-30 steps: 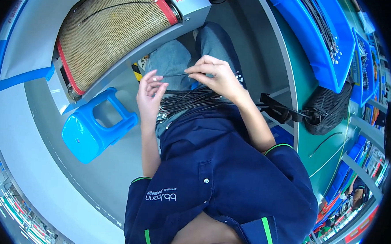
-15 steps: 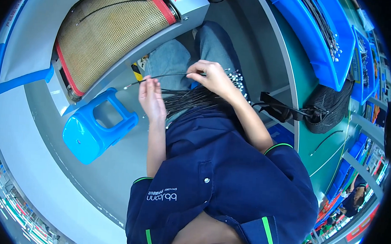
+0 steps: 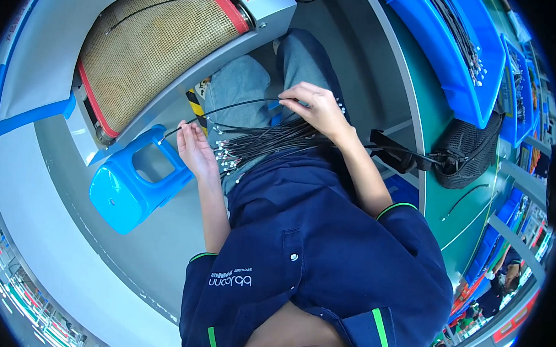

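Note:
A thin black cable [image 3: 239, 103] is stretched between my two hands above my lap. My left hand [image 3: 195, 149] pinches it near one end, whose tip hangs out past the fingers toward the stool. Farther right, my right hand [image 3: 319, 110] grips the same cable between thumb and fingers; its other end is hidden there. Under the hands, a bundle of black cables [image 3: 270, 142] with small white connectors lies across my thighs. The right hand hovers over the right part of this bundle.
At the far left a machine carries a tan mesh belt [image 3: 152, 51] with a single black cable [image 3: 151, 6] on it. A blue stool [image 3: 117, 187] stands below. On the right are a green tabletop [image 3: 438, 235], a black mesh bag [image 3: 470, 161] and blue bins [image 3: 443, 75] of cables.
My left hand has moved left and slightly down along the cable. My right hand has shifted right, and more white connectors of the lap bundle show on its left side.

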